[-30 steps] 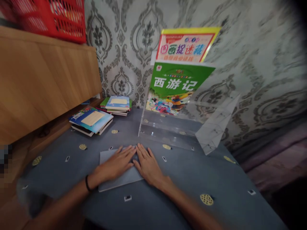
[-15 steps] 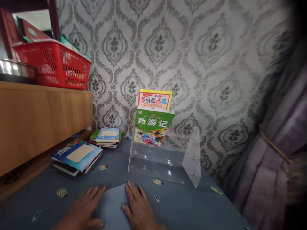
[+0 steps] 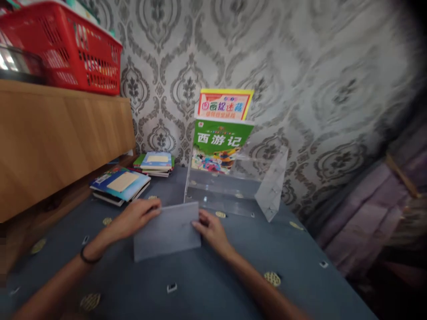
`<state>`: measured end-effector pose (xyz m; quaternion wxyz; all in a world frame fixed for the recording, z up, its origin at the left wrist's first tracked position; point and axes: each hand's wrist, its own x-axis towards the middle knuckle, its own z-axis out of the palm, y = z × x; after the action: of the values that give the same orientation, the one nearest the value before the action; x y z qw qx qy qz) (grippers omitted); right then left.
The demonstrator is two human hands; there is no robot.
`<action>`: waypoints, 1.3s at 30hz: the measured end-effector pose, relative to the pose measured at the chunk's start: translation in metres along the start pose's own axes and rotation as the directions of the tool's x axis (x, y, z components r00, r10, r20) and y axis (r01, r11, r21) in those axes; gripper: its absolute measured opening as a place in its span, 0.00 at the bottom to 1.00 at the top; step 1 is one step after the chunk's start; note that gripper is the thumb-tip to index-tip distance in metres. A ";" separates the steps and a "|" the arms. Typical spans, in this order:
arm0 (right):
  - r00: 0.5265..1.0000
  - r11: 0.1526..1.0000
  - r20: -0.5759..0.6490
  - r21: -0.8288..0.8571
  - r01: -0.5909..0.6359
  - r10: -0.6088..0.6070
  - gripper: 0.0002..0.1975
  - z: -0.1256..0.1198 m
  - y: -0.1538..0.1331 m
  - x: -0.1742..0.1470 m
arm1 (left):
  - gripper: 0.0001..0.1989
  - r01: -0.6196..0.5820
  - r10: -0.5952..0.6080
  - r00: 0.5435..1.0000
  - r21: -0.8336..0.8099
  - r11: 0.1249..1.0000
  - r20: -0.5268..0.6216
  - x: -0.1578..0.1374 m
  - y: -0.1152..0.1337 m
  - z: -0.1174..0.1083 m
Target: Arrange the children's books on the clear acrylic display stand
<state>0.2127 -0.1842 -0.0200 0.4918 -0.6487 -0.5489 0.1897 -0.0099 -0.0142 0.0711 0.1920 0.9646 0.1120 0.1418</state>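
Observation:
A translucent greyish panel (image 3: 168, 233), seemingly plastic, is tilted up off the bed-like surface in front of me. My left hand (image 3: 138, 217) is closed on its upper left edge, with a dark band around the wrist. At the right edge, my right hand (image 3: 211, 227) grips the panel between thumb and fingers. Beyond it stands a clear stepped book rack (image 3: 271, 186). In the rack's left part, a green book (image 3: 223, 144) leans in front of a yellow-bordered book (image 3: 222, 104).
Two stacks of books, a nearer blue-topped one (image 3: 122, 182) and a farther one (image 3: 156, 162), lie at the left beside a wooden cabinet (image 3: 66, 142). A red basket (image 3: 71, 49) sits on the cabinet. A purple curtain (image 3: 370, 200) hangs at the right.
The panel was lying with both hands spread at its sides. Now both hands grip its edges, and it is raised and farther forward. My view has tipped downward.

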 end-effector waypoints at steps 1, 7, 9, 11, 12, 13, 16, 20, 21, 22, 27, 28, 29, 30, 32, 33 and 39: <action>0.997 0.999 -0.068 -0.001 0.047 -0.047 0.19 -0.007 -0.005 0.001 | 0.16 -0.050 0.053 0.997 0.051 0.997 -0.063 0.001 0.008 -0.006; 0.933 0.922 -0.165 -0.277 0.268 -0.321 0.14 -0.040 -0.017 -0.023 | 0.12 -0.291 0.376 0.903 0.348 0.891 -0.206 -0.023 0.029 0.012; 0.941 0.890 -0.030 -0.336 0.307 -0.336 0.17 -0.042 -0.010 -0.039 | 0.11 -0.321 0.407 0.895 0.368 0.873 -0.185 -0.036 0.030 0.031; 0.940 0.860 0.090 -0.383 0.339 -0.330 0.18 -0.040 -0.001 -0.053 | 0.10 -0.336 0.413 0.896 0.362 0.870 -0.162 -0.048 0.030 0.049; 0.935 0.845 0.137 -0.401 0.354 -0.327 0.18 -0.038 0.003 -0.059 | 0.10 -0.338 0.409 0.901 0.355 0.872 -0.144 -0.054 0.030 0.058; 0.928 0.831 0.182 -0.413 0.372 -0.325 0.17 -0.037 0.006 -0.064 | 0.10 -0.338 0.400 0.909 0.349 0.874 -0.121 -0.060 0.031 0.065; 0.901 0.804 0.312 -0.424 0.417 -0.302 0.18 -0.037 0.008 -0.071 | 0.13 -0.342 0.382 0.923 0.377 0.861 -0.035 -0.074 0.031 0.083; 0.860 0.798 0.454 -0.416 0.436 -0.233 0.22 -0.044 -0.008 -0.070 | 0.17 -0.338 0.350 0.936 0.406 0.849 0.048 -0.087 0.029 0.098; 0.854 0.810 0.475 -0.404 0.425 -0.211 0.23 -0.044 -0.015 -0.068 | 0.18 -0.333 0.340 0.939 0.396 0.856 0.053 -0.088 0.028 0.100; 0.848 0.826 0.495 -0.386 0.410 -0.189 0.23 -0.041 -0.022 -0.064 | 0.19 -0.326 0.333 0.941 0.387 0.862 0.050 -0.089 0.027 0.102; 0.774 0.903 0.604 -0.201 0.380 -0.191 0.21 0.012 -0.045 -0.030 | 0.15 -0.314 0.349 0.937 0.421 0.851 -0.006 -0.088 0.029 0.104; 0.738 0.900 0.637 -0.157 0.407 -0.223 0.22 0.027 -0.045 -0.020 | 0.14 -0.318 0.352 0.936 0.425 0.848 -0.002 -0.088 0.030 0.103; 0.710 0.892 0.659 -0.129 0.433 -0.249 0.22 0.043 -0.045 -0.010 | 0.13 -0.322 0.354 0.935 0.425 0.846 0.004 -0.087 0.031 0.102; 0.704 0.884 0.661 -0.129 0.450 -0.262 0.22 0.057 -0.044 0.001 | 0.13 -0.322 0.352 0.936 0.422 0.848 0.008 -0.086 0.032 0.102; 0.710 0.860 0.657 -0.182 0.477 -0.255 0.22 0.078 -0.040 0.020 | 0.14 -0.321 0.357 0.934 0.421 0.848 -0.007 -0.086 0.032 0.102; 0.721 0.840 0.647 -0.226 0.493 -0.249 0.21 0.084 -0.037 0.029 | 0.16 -0.319 0.362 0.932 0.424 0.847 -0.021 -0.087 0.032 0.103; 0.825 0.783 0.531 -0.424 0.456 -0.193 0.25 0.072 -0.018 0.046 | 0.21 -0.353 0.475 0.870 0.506 0.787 -0.134 -0.084 0.021 0.112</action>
<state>0.1613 -0.1138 -0.0231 0.1732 -0.5871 -0.7859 0.0870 -0.0492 -0.0937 -0.0392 -0.0971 0.9562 -0.0497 0.2717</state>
